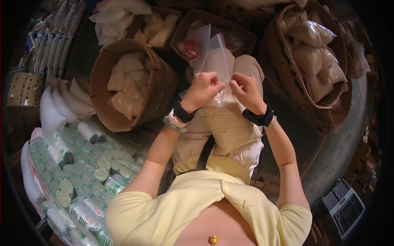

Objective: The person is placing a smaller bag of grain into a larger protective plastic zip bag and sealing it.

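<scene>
crowded storeroom, cardboard bins [123, 88], grey floor [328, 151]

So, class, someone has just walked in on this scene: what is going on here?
A seated person holds a clear plastic bag of pale grain on their lap. The left hand and right hand both pinch the bag's top edge, close together. Round cardboard tubs of filled bags stand ahead, left and right. Wrapped packs of small green-topped containers lie at the person's left. A scale-like device sits at the lower right.
</scene>
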